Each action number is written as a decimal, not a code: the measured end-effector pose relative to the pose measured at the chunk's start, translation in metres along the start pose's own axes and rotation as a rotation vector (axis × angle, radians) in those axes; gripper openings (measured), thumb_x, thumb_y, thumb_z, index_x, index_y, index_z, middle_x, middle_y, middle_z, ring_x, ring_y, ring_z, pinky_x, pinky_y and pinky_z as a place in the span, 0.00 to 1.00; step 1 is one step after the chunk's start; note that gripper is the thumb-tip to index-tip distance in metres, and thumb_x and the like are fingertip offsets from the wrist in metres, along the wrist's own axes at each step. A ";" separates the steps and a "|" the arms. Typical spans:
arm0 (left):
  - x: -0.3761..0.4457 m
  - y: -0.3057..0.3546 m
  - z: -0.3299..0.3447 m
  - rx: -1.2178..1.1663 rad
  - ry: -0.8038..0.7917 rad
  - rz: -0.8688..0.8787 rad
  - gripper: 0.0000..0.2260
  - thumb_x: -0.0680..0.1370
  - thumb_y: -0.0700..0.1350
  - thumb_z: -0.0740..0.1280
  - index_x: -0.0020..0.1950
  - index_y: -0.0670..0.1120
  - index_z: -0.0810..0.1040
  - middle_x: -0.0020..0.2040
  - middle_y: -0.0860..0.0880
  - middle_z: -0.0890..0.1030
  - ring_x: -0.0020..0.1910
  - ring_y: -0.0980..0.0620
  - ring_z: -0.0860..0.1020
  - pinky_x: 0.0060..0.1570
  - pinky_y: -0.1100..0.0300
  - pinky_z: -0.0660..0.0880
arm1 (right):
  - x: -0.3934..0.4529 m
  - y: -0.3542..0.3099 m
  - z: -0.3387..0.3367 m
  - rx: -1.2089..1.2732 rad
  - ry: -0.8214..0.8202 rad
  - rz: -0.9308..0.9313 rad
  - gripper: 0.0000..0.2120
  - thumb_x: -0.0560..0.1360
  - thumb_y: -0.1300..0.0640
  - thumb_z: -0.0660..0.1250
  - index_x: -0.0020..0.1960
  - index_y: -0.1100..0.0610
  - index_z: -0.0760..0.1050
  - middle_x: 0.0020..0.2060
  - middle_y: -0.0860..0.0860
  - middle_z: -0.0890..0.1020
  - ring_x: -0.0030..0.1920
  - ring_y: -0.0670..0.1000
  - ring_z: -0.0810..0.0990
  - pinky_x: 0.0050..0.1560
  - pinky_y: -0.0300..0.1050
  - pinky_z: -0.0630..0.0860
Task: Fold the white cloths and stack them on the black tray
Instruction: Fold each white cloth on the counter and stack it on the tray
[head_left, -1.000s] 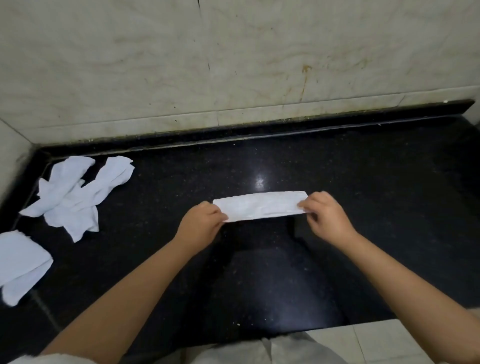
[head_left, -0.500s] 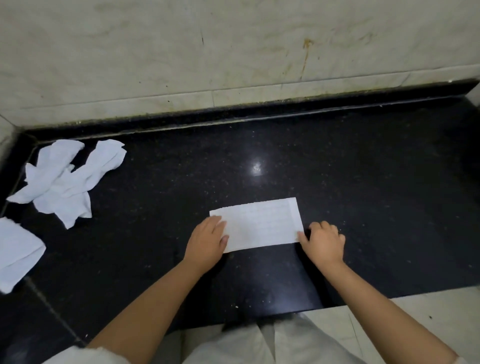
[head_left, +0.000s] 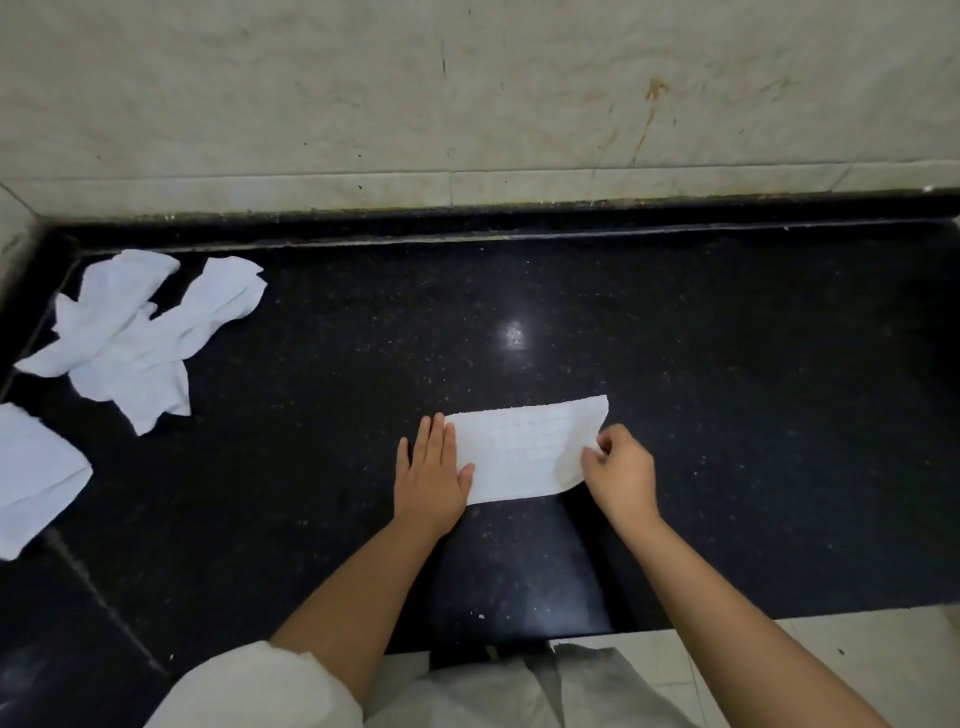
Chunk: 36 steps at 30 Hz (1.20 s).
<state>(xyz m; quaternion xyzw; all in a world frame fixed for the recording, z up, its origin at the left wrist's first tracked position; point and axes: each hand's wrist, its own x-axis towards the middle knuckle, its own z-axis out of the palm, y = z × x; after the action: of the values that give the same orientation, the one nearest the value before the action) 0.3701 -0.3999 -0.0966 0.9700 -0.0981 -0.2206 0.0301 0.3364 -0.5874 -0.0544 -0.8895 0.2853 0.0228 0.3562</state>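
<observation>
Speckled black counter (head_left: 675, 364), rectangular ribbed cloth (head_left: 524, 452).

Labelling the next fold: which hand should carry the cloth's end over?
Probably right. The right hand already pinches the folded cloth at its right end, lifting it slightly. The left hand lies flat, pinning the left end.
</observation>
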 end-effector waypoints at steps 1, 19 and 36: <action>-0.003 -0.001 0.000 -0.031 0.017 -0.011 0.27 0.83 0.52 0.45 0.76 0.42 0.40 0.78 0.46 0.40 0.77 0.49 0.39 0.75 0.51 0.40 | -0.004 -0.008 0.002 0.069 0.007 -0.065 0.07 0.72 0.67 0.60 0.37 0.60 0.65 0.31 0.50 0.71 0.36 0.52 0.70 0.37 0.42 0.66; -0.068 -0.056 0.012 -0.379 0.289 -0.348 0.20 0.82 0.47 0.52 0.74 0.44 0.59 0.77 0.48 0.54 0.77 0.51 0.48 0.75 0.54 0.49 | -0.039 -0.052 0.101 -0.378 -0.183 -0.724 0.19 0.43 0.74 0.76 0.25 0.60 0.72 0.21 0.51 0.74 0.21 0.46 0.62 0.23 0.29 0.44; -0.057 -0.046 0.020 -0.365 0.444 -0.036 0.13 0.74 0.39 0.62 0.55 0.40 0.81 0.58 0.42 0.81 0.58 0.46 0.80 0.55 0.54 0.77 | -0.038 -0.013 0.068 -0.347 -0.172 -0.823 0.18 0.57 0.67 0.63 0.43 0.56 0.81 0.40 0.49 0.84 0.46 0.49 0.80 0.52 0.50 0.71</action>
<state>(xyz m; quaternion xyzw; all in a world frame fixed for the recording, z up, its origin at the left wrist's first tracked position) 0.3189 -0.3436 -0.0953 0.9747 -0.0305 -0.0176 0.2208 0.3219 -0.5174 -0.0875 -0.9703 -0.1306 0.0008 0.2037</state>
